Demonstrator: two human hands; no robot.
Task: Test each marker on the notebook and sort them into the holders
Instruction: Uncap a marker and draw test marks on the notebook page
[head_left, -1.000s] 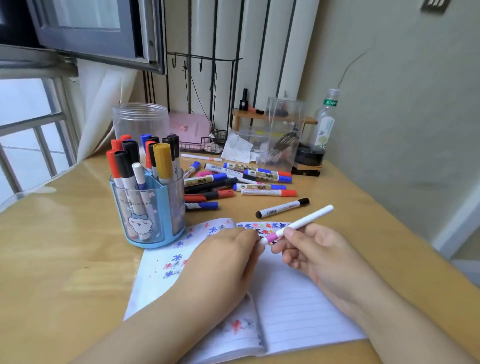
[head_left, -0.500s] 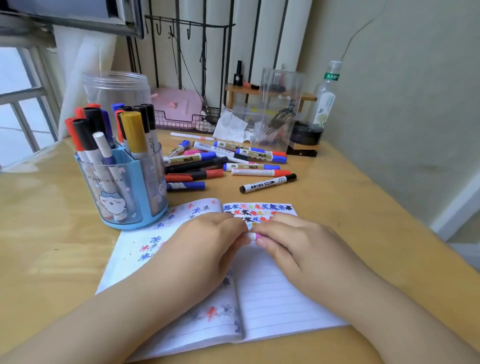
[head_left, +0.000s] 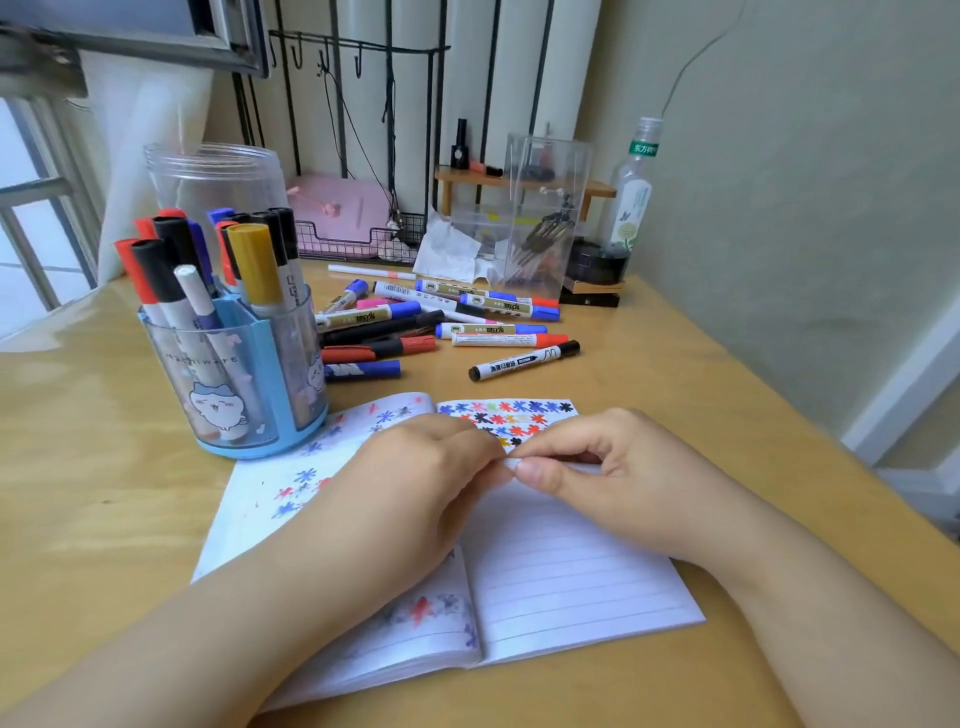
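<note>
Both hands meet in the centre of the frame, just above the open lined paper notebook that lies on the yellowish wooden table. The right hand has its fingers curled round a slim white marker, of which only a short pale stretch shows between thumb and forefinger. The left hand has its fingertips pinched against the marker's left end; whether it grips a cap there is hidden.

The marker's long axis runs roughly left to right across the frame, level with the table, and both hands sit on it, one at each end. Its tip appears to point toward the left hand, so my guess is that capping or uncapping is under way, done along that axis.

The blue and clear plastic holder, crowded with upright markers, stands at centre left, touching the notebook's upper left corner and nearer the left hand. A clear empty round jar stands behind it. Loose markers lie scattered above the notebook, among them a black-capped white marker nearest the page of coloured test marks.
</note>
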